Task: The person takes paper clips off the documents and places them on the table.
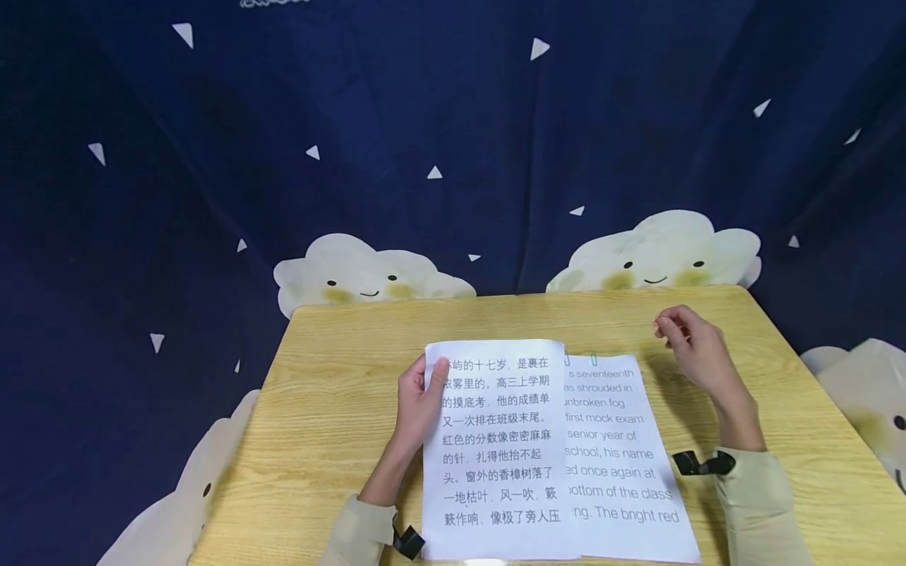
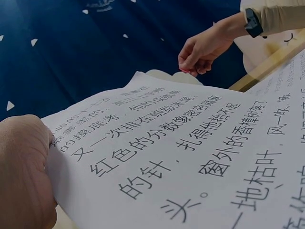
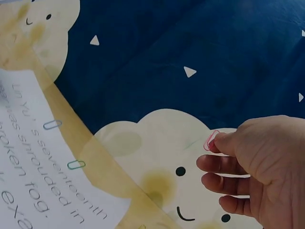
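My left hand (image 1: pixel 419 402) grips the upper left edge of a white sheet printed in Chinese (image 1: pixel 502 542), its thumb lying over the front. Raised above the table to the right, my right hand (image 1: pixel 697 354) pinches a pink paper clip (image 3: pixel 208 142) between thumb and forefinger, the other fingers loosely bent. Under the Chinese sheet's right side lies a sheet printed in English (image 1: pixel 623 464), partly covered. A blue paper clip (image 3: pixel 52 124) and a green paper clip (image 3: pixel 76 164) sit on the English sheet's top edge.
The wooden table (image 1: pixel 318 377) ends a short way behind the sheets. A dark blue curtain (image 1: pixel 425 102) with white triangles and smiling clouds hangs behind it. Black straps circle both wrists, over beige sleeves (image 1: pixel 764 503).
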{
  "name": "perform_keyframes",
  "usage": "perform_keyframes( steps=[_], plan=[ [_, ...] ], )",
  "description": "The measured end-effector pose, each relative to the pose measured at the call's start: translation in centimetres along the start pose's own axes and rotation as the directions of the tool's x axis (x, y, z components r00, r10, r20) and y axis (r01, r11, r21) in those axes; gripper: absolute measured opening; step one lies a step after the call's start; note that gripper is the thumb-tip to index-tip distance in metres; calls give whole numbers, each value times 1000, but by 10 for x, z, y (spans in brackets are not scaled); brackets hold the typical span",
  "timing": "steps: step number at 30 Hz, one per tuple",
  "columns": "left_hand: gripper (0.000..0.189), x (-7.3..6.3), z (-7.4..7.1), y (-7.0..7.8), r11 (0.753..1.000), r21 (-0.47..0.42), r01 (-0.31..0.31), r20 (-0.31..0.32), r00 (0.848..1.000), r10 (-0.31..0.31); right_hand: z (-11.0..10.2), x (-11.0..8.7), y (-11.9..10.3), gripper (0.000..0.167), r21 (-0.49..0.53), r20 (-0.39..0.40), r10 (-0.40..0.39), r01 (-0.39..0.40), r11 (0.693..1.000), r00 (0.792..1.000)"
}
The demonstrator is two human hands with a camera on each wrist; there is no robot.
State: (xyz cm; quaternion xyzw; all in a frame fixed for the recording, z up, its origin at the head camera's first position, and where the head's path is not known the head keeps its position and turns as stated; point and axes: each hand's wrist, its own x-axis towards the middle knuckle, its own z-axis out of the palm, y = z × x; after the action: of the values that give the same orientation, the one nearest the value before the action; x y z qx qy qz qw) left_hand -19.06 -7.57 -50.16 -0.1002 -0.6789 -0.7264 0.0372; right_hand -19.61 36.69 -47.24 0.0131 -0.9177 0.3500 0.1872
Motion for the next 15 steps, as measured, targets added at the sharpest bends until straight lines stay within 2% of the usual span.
perform_keyframes(
  steps=[15],
  plan=[
    [33,0,1,-1,1000,-6,1,-7,1000,-1,10,0,32,23,-60,39,20,-18,998,999]
  ],
)
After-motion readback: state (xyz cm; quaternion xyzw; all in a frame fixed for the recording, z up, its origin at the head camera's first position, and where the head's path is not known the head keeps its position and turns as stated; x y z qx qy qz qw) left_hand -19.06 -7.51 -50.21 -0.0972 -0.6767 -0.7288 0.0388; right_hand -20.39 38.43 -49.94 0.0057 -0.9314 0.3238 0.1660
